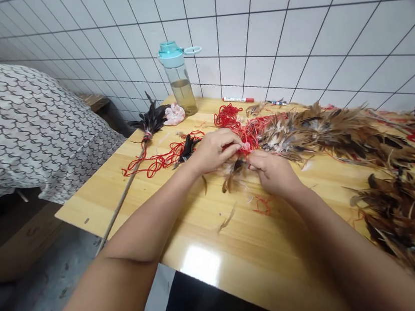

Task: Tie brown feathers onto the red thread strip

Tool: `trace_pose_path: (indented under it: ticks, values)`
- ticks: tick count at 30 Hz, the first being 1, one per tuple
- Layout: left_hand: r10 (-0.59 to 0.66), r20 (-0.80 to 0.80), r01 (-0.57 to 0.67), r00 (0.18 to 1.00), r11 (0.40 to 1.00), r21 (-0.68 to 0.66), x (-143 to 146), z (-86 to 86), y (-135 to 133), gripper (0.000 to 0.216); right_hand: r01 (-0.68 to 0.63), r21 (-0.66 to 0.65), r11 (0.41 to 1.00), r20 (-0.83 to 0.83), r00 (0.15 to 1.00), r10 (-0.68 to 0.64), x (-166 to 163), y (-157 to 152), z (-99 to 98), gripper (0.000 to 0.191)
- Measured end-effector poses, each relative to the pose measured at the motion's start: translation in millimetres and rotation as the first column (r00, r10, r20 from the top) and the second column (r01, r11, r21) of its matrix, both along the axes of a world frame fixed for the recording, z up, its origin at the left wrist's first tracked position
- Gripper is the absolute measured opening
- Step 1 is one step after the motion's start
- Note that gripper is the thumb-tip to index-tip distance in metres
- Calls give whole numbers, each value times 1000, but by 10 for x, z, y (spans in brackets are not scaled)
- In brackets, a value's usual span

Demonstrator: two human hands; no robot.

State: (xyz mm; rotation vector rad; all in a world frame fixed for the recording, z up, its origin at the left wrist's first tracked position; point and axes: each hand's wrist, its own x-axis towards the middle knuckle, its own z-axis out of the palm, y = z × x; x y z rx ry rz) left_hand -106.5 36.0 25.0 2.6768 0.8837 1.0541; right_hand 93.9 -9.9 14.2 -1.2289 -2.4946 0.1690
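My left hand (219, 150) reaches over the middle of the table, its fingers pinched at the red string (252, 132). A small pink bit shows at the fingertips. Close beside it, my right hand (274, 170) is closed with thumb and fingers together; what it grips is hidden. Dark brown feathers (234, 172) lie just below the fingertips. A small black feather tuft (188, 147) and loops of red string lie left of my left hand. To the right of both hands spreads a long heap of brown feathers (318, 129).
A water bottle (182, 90) stands near the tiled wall beside a pink scrunchie (174, 114). A stick (125, 193) tipped with black feathers (152, 118) overhangs the left edge. A red-capped marker (237, 100) lies at the back. More feathers (407, 216) cover the right side. Patterned cloth (37, 126) hangs left.
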Motion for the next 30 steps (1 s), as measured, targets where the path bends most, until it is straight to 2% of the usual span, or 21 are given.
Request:
trace_pose_path:
  ticks: [2,4,6,9,11,13,15,17,20,23,25,27,30]
  values:
    - [-39,82,50,996,990,-130,-14,-88,69,17,-71,-44,997,-209,976,60,5,10,47,22]
    - [-74,151,105,986,973,-205,34,-178,93,15,-109,-103,989,-395,917,60,19,29,56,24]
    - [-79,174,118,982,967,-224,128,-245,60,13,-83,-197,977,-534,845,-36,41,63,9,26]
    - [-26,115,54,993,969,-241,292,-277,-73,13,67,-287,956,-622,746,-239,94,142,-133,25]
    - [-3,49,14,999,973,-230,391,-269,-180,15,216,-260,941,-588,737,-332,131,186,-217,24]
    - [-5,16,8,1000,982,-189,475,-256,-273,17,365,-177,914,-492,772,-403,148,194,-255,24]
    - [3,-4,-4,1000,993,-115,537,-245,-341,17,469,-51,882,-332,825,-458,135,158,-245,21]
    - [20,-59,-20,998,1000,1,565,-228,-379,18,508,91,857,-139,858,-494,101,99,-214,19]
    - [47,-161,-16,986,981,193,528,-170,-376,20,429,239,871,80,885,-458,55,28,-180,21]
    - [78,-220,-14,972,961,276,421,-68,-325,21,289,273,918,190,919,-345,41,9,-163,23]
    - [63,-239,0,969,967,254,336,6,-281,23,186,232,955,228,944,-239,42,16,-146,23]
    - [7,-231,35,973,984,173,249,65,-231,25,104,142,984,195,972,-131,42,32,-125,24]
    - [-95,-127,92,987,995,-29,115,93,-130,22,-43,-30,999,-61,997,41,36,66,-103,21]
